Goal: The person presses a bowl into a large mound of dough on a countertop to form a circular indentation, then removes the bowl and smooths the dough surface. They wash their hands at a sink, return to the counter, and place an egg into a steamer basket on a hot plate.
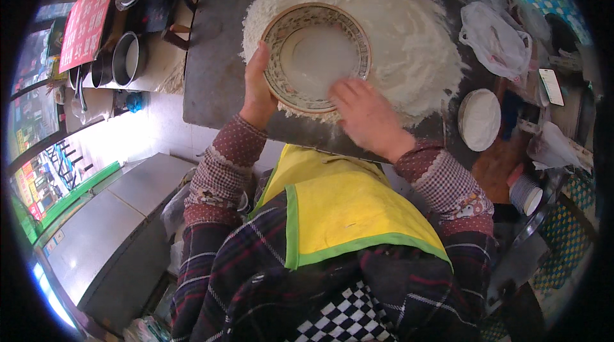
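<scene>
A patterned bowl (318, 57) is held tilted over the flour mound (409, 41); its near-left rim is gripped by the left hand (257, 89), its near edge by the right hand (366, 115); water, seemingly, is being poured; steady tilting is called for next.

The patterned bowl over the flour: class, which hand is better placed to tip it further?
Probably the left hand: it grips the patterned bowl by its rim from the side. The right hand lies at the bowl's near edge, its fingers over the rim, beside the flour heap.
</scene>
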A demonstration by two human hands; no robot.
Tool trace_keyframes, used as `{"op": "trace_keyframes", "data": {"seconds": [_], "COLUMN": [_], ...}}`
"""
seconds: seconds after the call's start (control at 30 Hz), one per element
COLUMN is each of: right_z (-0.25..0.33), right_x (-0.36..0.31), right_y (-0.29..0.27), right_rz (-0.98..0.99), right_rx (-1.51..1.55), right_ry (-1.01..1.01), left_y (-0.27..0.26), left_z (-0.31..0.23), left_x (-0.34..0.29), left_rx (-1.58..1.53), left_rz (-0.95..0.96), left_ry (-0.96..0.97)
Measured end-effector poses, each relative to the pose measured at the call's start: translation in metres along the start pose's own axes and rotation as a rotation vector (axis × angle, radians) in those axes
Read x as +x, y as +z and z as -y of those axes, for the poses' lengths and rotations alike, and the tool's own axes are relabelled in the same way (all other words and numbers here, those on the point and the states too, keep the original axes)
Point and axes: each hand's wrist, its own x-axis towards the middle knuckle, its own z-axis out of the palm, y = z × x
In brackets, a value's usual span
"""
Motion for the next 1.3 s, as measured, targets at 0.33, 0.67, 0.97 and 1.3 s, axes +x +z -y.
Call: {"op": "trace_keyframes", "data": {"seconds": [0.33, 0.67, 0.97, 1.3], "right_z": [0.013, 0.026, 0.028, 0.027], "right_x": [0.009, 0.024, 0.024, 0.020], "right_y": [0.019, 0.025, 0.026, 0.025], "right_rz": [0.083, 0.053, -0.087, -0.020], "right_rx": [-0.017, -0.014, -0.060, -0.011], "right_ry": [0.151, 0.234, 0.292, 0.210], "left_y": [-0.001, -0.003, -0.001, -0.004], "left_z": [0.010, 0.023, 0.021, 0.021], "left_x": [-0.002, -0.003, -0.008, -0.009], "left_rx": [-0.030, -0.039, -0.056, -0.076], "left_rz": [-0.040, -0.099, -0.103, -0.104], "left_ry": [0.091, 0.193, 0.193, 0.182]}}
